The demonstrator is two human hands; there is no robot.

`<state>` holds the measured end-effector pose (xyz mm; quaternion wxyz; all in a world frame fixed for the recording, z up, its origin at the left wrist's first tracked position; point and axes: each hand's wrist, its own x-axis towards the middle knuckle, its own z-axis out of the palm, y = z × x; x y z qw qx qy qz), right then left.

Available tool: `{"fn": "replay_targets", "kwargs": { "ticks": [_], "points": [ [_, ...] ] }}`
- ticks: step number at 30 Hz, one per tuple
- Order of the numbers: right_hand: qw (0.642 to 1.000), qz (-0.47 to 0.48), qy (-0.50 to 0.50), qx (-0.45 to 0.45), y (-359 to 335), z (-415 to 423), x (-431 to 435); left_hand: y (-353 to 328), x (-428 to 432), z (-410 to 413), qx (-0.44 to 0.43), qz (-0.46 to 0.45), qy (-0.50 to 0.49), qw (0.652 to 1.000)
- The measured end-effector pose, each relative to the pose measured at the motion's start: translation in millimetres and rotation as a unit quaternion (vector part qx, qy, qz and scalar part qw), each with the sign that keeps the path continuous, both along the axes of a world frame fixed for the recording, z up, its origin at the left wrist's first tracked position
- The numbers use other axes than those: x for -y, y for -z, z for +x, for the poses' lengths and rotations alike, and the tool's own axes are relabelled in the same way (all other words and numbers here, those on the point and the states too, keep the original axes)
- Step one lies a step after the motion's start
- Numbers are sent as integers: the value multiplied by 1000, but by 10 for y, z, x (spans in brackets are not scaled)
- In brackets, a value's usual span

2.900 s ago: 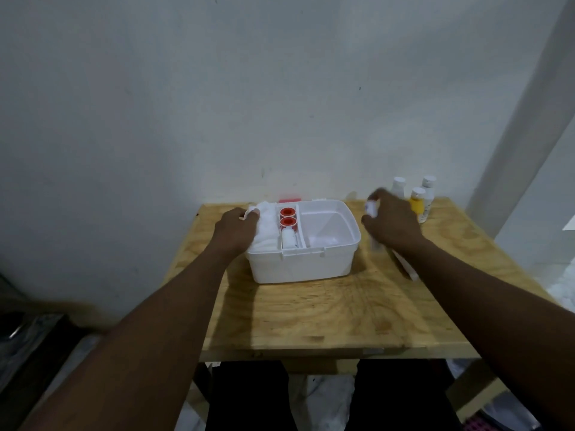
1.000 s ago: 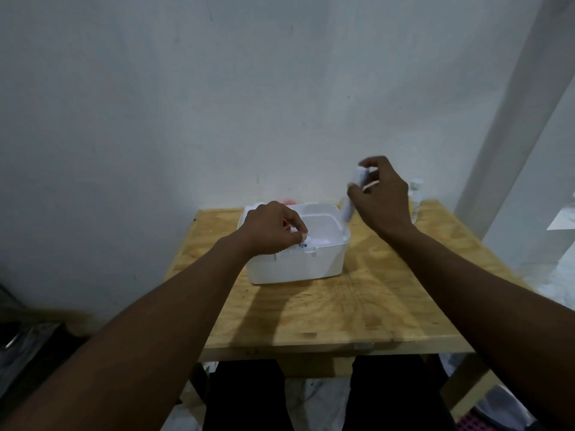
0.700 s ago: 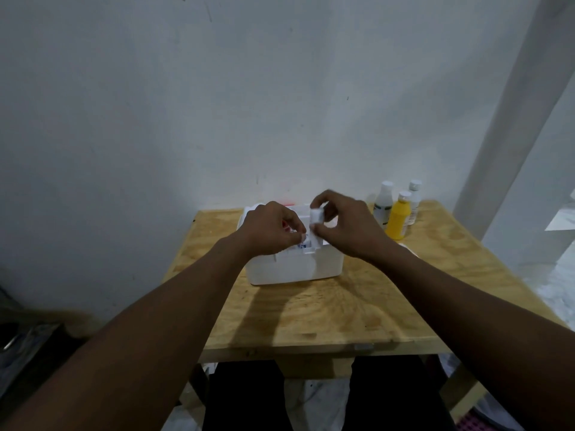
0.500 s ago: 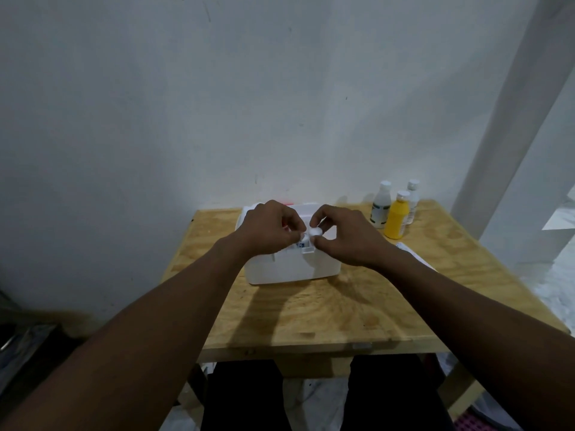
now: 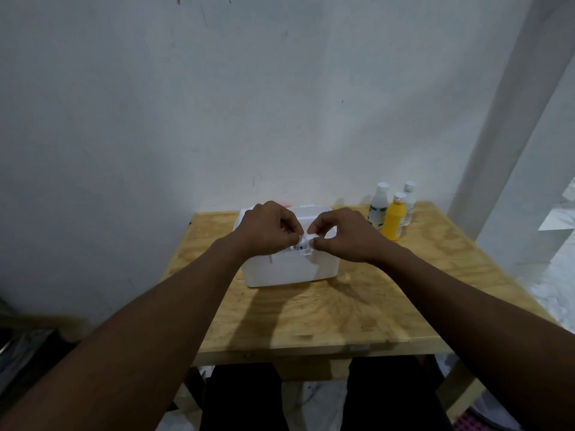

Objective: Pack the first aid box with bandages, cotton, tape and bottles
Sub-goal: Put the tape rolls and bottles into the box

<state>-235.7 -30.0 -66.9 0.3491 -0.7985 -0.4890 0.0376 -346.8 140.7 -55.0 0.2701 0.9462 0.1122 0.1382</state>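
Head view: both hands met over the first aid box (image 5: 289, 270), low at the middle of its near rim.
Left hand: the left hand (image 5: 269, 233) was curled, its fingertips pinching one end of a small white bottle (image 5: 302, 244).
Right hand: the right hand (image 5: 343, 237) pinched the other end of it between thumb and forefinger, the remaining fingers loosely bent.
Held item: small and white with a blue mark. It was mostly hidden by the fingers, so calling it a bottle is a judgement. It sat just above the box's near rim, and whether it touched the rim could not be told.
Change: about three seconds before, the right hand was at the far right corner of the surface (image 5: 311, 315) beside the bottles, and the left rested on the box's left rim. A second before, the right hand held the item raised over the box's right side. Since then it had come down and the left hand had joined it.
Box: it stood toward the far edge of the surface, left of centre, and its contents were hidden by the hands.
Bottles left: a white bottle (image 5: 378, 208), a yellow bottle (image 5: 393, 219) and a rear white bottle (image 5: 409, 200) stood upright at the far right corner, well apart from the box.
Meaning: one bottle was probably being seated or adjusted in the box, while three were not yet packed.
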Motion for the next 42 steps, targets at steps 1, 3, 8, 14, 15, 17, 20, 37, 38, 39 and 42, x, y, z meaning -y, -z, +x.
{"fn": "replay_targets", "kwargs": {
  "ticks": [1, 3, 8, 14, 15, 17, 20, 37, 38, 39, 42],
  "points": [
    [1000, -2, -1, -6, -9, 15, 5, -7, 5, 2, -2, 2, -3, 1000],
    [1000, -5, 1, -19, -38, 47, 22, -15, 14, 9, -5, 7, -7, 1000],
    [995, 80, 67, -3, -124, 189, 81, -11, 42, 19, 5, 17, -19, 1000],
    [939, 136, 311, 58, -80, 801, 323, -5, 86, 8, 6, 18, -14, 1000],
    [936, 84, 338, 55, -54, 954, 405, -5, 85, 9, 7, 17, -13, 1000],
    [937, -38, 344, 48, 26, 1177, 554, -5, 82, 10, 6, 14, -13, 1000],
    [948, -72, 308, 41, 151, 1267, 648, 1, 66, 11, 4, 6, -11, 1000],
    [945, -11, 325, 15, 188, 1229, 635, -185, 164, 447, -84, 146, -15, 986],
    [947, -21, 321, 7, 185, 1241, 622, -165, 176, 486, -98, 155, -10, 983],
    [948, -30, 316, -1, 180, 1245, 608, -130, 182, 519, -110, 169, -7, 979],
    [940, -19, 338, 51, 135, 1215, 553, -14, 158, 594, -139, 203, -5, 969]
  ]
}}
